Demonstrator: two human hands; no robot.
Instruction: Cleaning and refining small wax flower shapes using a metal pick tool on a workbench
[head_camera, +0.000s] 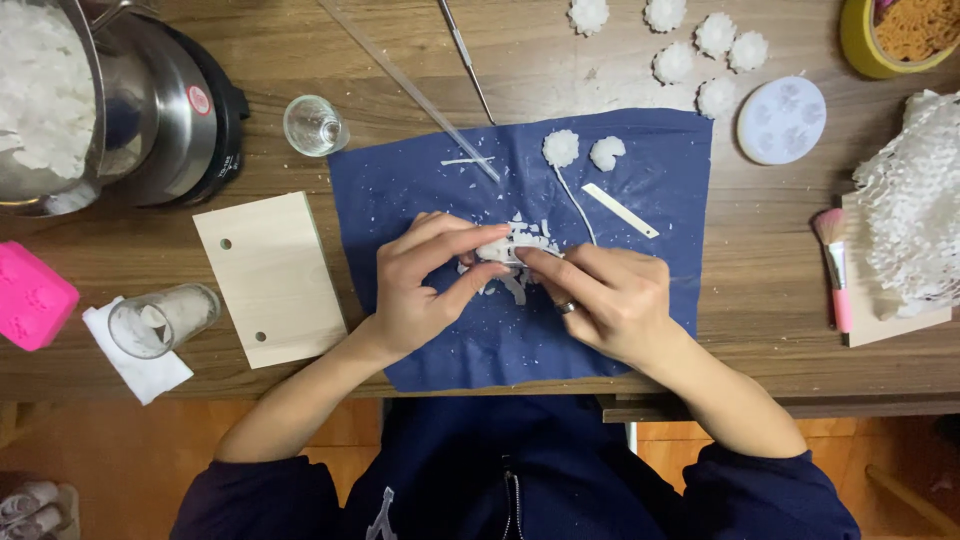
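On blue cloth (420, 190), left hand (425, 290) and right hand (610, 300) pinch one wax flower (503, 250); two lie beyond.

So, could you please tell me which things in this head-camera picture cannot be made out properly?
- White piece: mostly covered by the fingers of the left hand and right hand; its shape is unclear.
- Steel pot: cut off by the top and left edges.
- Yellow bowl: cut by the top edge.
- Pink mould: cut by the left edge.
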